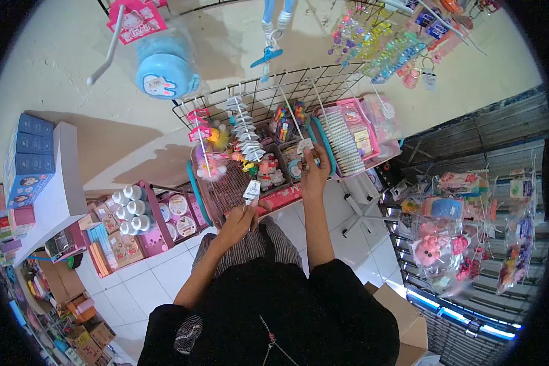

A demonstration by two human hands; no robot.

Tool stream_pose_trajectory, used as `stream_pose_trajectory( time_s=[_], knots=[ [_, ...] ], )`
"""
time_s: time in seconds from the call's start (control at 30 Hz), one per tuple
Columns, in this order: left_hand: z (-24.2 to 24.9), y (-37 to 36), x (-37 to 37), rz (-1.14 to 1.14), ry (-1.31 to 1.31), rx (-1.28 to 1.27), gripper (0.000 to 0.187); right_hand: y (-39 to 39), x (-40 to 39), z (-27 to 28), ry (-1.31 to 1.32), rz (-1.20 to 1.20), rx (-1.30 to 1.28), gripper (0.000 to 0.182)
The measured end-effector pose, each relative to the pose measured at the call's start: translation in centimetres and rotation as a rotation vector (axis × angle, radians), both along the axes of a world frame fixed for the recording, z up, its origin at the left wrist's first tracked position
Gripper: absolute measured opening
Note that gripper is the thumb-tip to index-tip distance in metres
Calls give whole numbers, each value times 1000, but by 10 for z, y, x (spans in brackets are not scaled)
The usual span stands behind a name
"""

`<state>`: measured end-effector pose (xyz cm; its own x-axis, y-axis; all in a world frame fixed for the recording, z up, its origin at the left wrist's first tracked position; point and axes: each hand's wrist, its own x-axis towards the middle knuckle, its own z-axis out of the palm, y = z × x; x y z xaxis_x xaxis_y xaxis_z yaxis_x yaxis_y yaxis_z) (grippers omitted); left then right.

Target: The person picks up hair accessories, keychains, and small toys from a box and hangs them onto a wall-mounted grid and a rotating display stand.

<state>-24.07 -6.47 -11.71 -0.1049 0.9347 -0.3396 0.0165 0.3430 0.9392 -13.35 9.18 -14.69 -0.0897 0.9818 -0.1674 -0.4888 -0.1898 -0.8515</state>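
My left hand (236,224) is closed at the front of my body, pinching a small white card tag (252,190) with dark print. Whatever may hang from that tag is hidden by the fingers. Further forward, my right hand (315,174) is closed around a small item at the end of a white rack hook (290,110). A pale card (304,145) shows above its fingertips; what is below it is mostly covered. Between the hands, a row of keychains with white tags (245,131) hangs from another hook, with small figures (269,171) beneath.
A black wire grid (226,91) on the wall carries several hooks. Below stand a divided tray (216,198) and a pink-edged basket (372,143). White bottles (131,210) fill a shelf at left. A white wall shelf (64,177) juts out; packaged toys (430,250) hang at right.
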Motion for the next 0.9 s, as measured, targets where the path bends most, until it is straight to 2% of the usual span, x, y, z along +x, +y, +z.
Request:
stream_pose_trajectory(
  time_s=[0.13, 0.27, 0.33, 0.4, 0.5, 0.63, 0.7, 0.73, 0.8, 0.83, 0.9],
  knots=[
    [-14, 0, 6, -9, 20, 8, 41, 25, -18, -19, -70, 39, 80, 23],
    [-5, 10, 6, -89, 76, -80, 42, 63, -55, -36, -69, 93, 127, 19],
    [9, 17, 9, -80, 29, -10, 43, 80, -72, -37, -61, 168, 33, 21],
    [3, 22, 7, -92, 64, 37, 42, 89, -82, -29, -73, 212, -21, 24],
    [8, 29, 7, -104, 36, 77, 42, 88, -81, -27, -94, 234, -59, 31],
    [4, 42, 12, -78, -48, 133, 41, 66, -48, -49, -226, 302, 123, 40],
    [-2, 51, 17, -75, -97, 158, 41, 42, -30, -42, -133, 207, -58, 42],
    [-3, 55, 20, -71, -148, 181, 42, 29, -20, -24, -132, 202, -62, 42],
    [-1, 61, 26, -80, -178, 141, 44, 6, 0, 16, 90, 423, -281, 38],
    [0, 65, 28, -80, -207, 111, 47, -1, 10, 14, 92, 412, -279, 38],
    [-9, 72, 32, -109, -192, 162, 47, -9, 26, 11, 35, 699, -45, 32]
  ],
)
